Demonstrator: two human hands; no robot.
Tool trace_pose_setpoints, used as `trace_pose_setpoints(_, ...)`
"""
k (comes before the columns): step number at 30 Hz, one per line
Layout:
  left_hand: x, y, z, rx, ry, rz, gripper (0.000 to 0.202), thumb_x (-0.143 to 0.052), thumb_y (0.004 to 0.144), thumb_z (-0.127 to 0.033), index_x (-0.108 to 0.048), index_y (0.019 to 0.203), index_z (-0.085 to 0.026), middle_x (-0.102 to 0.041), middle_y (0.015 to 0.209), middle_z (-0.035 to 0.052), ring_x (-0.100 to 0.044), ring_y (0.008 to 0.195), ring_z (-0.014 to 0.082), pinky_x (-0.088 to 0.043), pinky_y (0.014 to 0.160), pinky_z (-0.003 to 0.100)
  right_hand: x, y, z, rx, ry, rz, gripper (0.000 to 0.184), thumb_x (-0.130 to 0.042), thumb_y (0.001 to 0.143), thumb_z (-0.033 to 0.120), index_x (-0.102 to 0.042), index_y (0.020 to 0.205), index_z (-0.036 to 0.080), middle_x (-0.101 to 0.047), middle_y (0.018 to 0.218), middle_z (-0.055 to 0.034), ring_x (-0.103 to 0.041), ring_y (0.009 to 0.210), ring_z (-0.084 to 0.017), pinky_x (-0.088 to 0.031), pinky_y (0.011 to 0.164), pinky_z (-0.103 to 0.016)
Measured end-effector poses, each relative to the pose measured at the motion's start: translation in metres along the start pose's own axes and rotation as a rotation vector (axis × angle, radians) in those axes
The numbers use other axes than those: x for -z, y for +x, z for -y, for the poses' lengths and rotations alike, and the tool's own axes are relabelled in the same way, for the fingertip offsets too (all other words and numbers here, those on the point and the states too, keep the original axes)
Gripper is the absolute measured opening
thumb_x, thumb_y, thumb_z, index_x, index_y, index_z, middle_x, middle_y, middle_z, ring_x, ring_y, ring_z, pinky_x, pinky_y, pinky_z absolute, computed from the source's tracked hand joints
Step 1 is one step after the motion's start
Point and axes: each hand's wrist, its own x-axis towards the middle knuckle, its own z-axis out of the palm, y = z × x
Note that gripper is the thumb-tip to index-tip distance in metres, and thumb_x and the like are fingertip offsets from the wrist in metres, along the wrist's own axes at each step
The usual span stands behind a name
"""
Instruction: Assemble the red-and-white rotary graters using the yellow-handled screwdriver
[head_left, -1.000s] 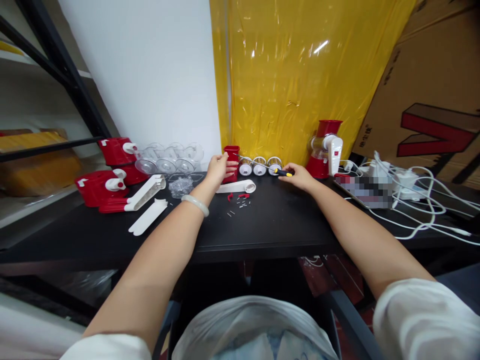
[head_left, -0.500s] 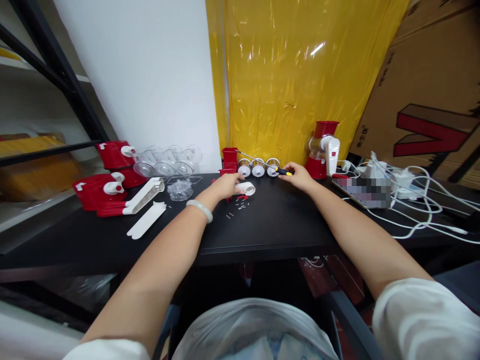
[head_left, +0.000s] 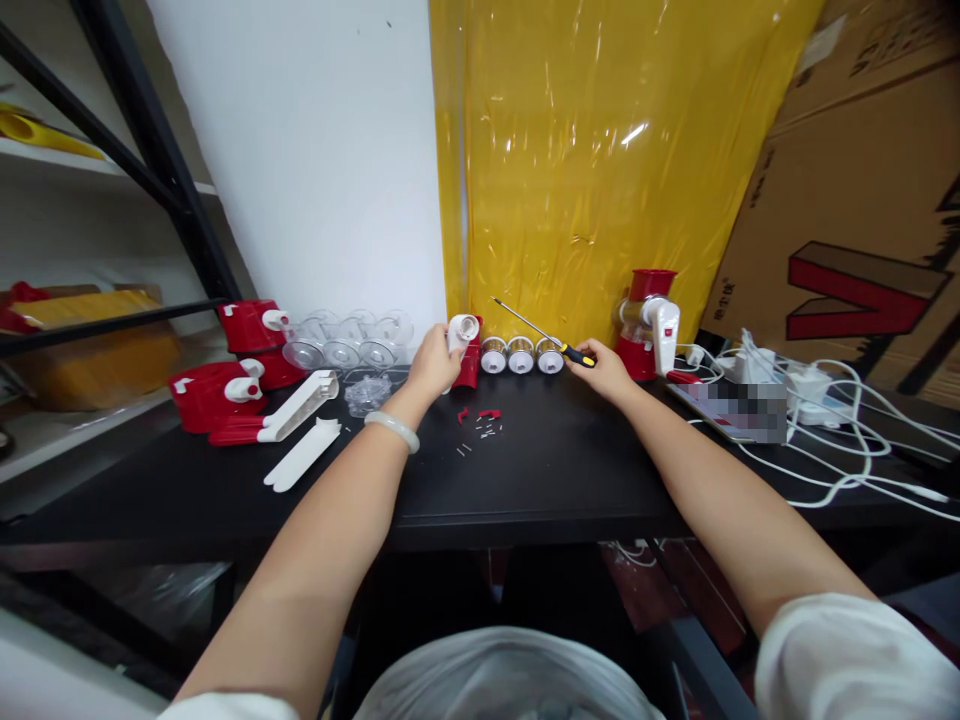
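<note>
My left hand (head_left: 431,362) is closed round a white plastic handle piece (head_left: 459,332) and holds it upright off the table, just in front of a red part (head_left: 471,362). My right hand (head_left: 606,368) grips the yellow-and-black handle of a screwdriver (head_left: 559,345), whose shaft points up and to the left. Small screws and red bits (head_left: 480,425) lie on the black table (head_left: 540,470) between my hands. Three round metal drums (head_left: 520,355) stand in a row behind them.
An assembled red-and-white grinder (head_left: 649,320) stands right of the drums. Red bases (head_left: 217,375), clear bowls (head_left: 345,340) and white handle halves (head_left: 300,430) lie at the left. A tablet (head_left: 731,405) and white cables (head_left: 840,420) fill the right. Yellow plastic sheet (head_left: 600,150) hangs behind.
My left hand left the red part, took the white handle piece from the table and lifted it upright. My right hand raised the screwdriver slightly. The camera tilted a little.
</note>
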Motion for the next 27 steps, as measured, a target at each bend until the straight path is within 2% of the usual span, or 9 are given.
trace_pose_setpoints(4,0.007,-0.002,-0.003,0.174,0.032,-0.083,0.033,-0.054,0.086,-0.031,-0.047,0.116,-0.019,-0.064,0.112,0.0151,-0.062,0.107,0.0278,-0.046,0.089,0.037,-0.001,-0.002,0.009,0.024,0.048,0.037,0.036,-0.069,0.067,0.052,-0.058,0.081,0.020,-0.064,0.078,-0.0023,-0.056,0.071,-0.018,-0.043,0.070,-0.031)
trace_pose_setpoints(7,0.010,-0.004,-0.005,0.247,0.060,-0.108,0.035,-0.052,0.088,-0.033,-0.043,0.119,-0.020,-0.066,0.109,0.0161,-0.063,0.104,0.0293,-0.045,0.085,0.037,-0.002,-0.004,0.014,0.020,0.048,0.077,0.042,-0.072,0.064,0.057,-0.060,0.076,0.020,-0.064,0.077,-0.0030,-0.056,0.071,-0.018,-0.043,0.070,-0.031)
trace_pose_setpoints(14,0.012,-0.010,-0.010,0.231,0.157,-0.075,0.031,-0.049,0.089,-0.032,-0.045,0.119,-0.023,-0.068,0.103,0.0140,-0.065,0.096,0.0297,-0.046,0.077,0.035,-0.003,-0.006,0.020,0.006,-0.007,0.085,0.046,-0.072,0.063,0.064,-0.063,0.073,0.020,-0.064,0.073,-0.0021,-0.056,0.070,-0.018,-0.042,0.066,-0.030)
trace_pose_setpoints(27,0.011,-0.014,-0.012,0.190,0.192,-0.046,0.030,-0.048,0.090,-0.034,-0.048,0.119,-0.025,-0.069,0.099,0.0121,-0.066,0.092,0.0296,-0.047,0.075,0.036,-0.004,-0.006,0.016,0.004,-0.043,0.103,0.049,-0.071,0.061,0.067,-0.063,0.073,0.020,-0.065,0.074,-0.0028,-0.057,0.071,-0.019,-0.042,0.066,-0.031)
